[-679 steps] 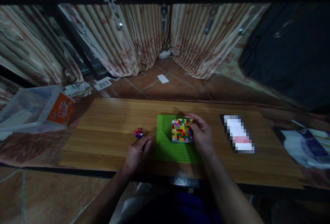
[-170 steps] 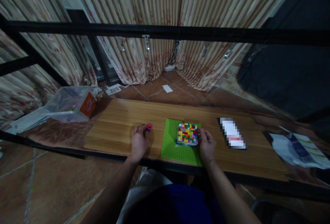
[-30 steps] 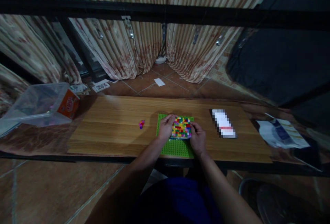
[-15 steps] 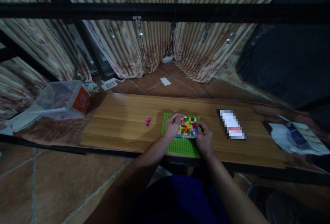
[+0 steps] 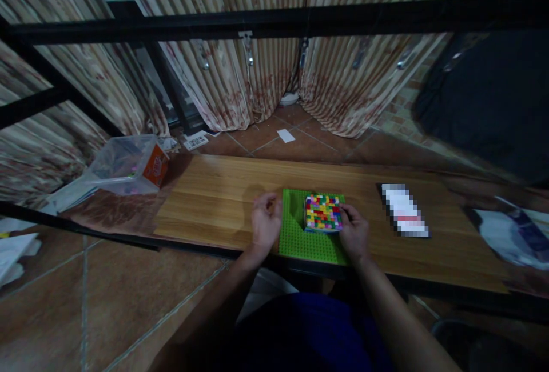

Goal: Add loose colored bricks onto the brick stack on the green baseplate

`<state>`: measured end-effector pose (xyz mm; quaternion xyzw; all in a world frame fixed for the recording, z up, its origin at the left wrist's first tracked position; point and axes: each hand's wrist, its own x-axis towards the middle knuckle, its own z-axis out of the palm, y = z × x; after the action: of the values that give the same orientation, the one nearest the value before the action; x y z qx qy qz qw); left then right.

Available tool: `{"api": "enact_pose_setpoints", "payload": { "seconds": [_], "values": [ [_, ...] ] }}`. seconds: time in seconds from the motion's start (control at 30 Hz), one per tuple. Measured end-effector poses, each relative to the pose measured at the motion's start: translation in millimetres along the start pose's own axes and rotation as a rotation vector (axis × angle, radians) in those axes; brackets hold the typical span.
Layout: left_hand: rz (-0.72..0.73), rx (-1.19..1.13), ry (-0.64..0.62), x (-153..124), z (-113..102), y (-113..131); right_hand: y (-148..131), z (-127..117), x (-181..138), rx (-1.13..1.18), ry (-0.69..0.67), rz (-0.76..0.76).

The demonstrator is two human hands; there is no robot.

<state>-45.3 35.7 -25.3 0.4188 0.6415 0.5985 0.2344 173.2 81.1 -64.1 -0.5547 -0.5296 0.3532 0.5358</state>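
A square block of many-coloured small bricks (image 5: 323, 212) sits on a green baseplate (image 5: 300, 240) on the wooden tabletop (image 5: 206, 200). My right hand (image 5: 355, 231) rests on the baseplate with its fingers curled against the block's right edge. My left hand (image 5: 265, 220) lies on the wood just left of the baseplate. Its fingers are curled in a loose pinch, and what they hold is hidden. The small heap of loose bricks seen earlier on the wood is not visible; the left hand covers that spot.
A clear plastic box (image 5: 128, 163) with an orange label stands at the table's far left end. A flat pixelated card (image 5: 405, 218) lies right of the baseplate, papers (image 5: 510, 235) beyond it. A black metal bar (image 5: 274, 20) crosses above; curtains hang behind.
My left hand has left the block's left side and moved left onto the wood, over the loose bricks. My right hand stays at the block's right edge. The camera shifted slightly.
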Motion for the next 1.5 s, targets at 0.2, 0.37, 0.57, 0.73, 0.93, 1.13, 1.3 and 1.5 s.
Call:
{"api": "enact_pose_setpoints", "payload": {
  "seconds": [0.2,0.37,0.57,0.73,0.93,1.13,1.3,1.5],
  "values": [
    [0.091,0.525,0.067,7.2,-47.6,-12.5,-0.8,0.0,-0.7,0.005,0.011,-0.002],
    [0.057,0.728,-0.031,15.0,-41.4,-9.4,-3.1,-0.2,-0.4,-0.012,0.018,0.002],
    [0.075,0.693,-0.101,19.1,-45.8,-6.5,-5.4,-0.7,-1.6,-0.021,0.008,-0.017],
    [0.143,0.450,-0.095,15.1,-51.8,-5.9,-4.8,-1.1,-1.5,-0.019,-0.007,-0.026],
    [0.178,0.230,-0.143,9.2,-37.3,-7.4,-5.9,2.3,-1.1,0.024,-0.002,0.017],
    [0.144,0.078,-0.266,0.9,-18.2,4.5,-8.9,3.8,-2.2,0.038,-0.019,0.024],
    [0.118,-0.036,-0.313,-5.5,-0.9,23.5,-9.3,3.3,-2.0,0.018,-0.031,0.015],
    [0.173,-0.050,-0.316,-4.9,19.0,33.1,-10.5,4.1,-2.4,0.023,-0.016,0.002]
  ]
}}
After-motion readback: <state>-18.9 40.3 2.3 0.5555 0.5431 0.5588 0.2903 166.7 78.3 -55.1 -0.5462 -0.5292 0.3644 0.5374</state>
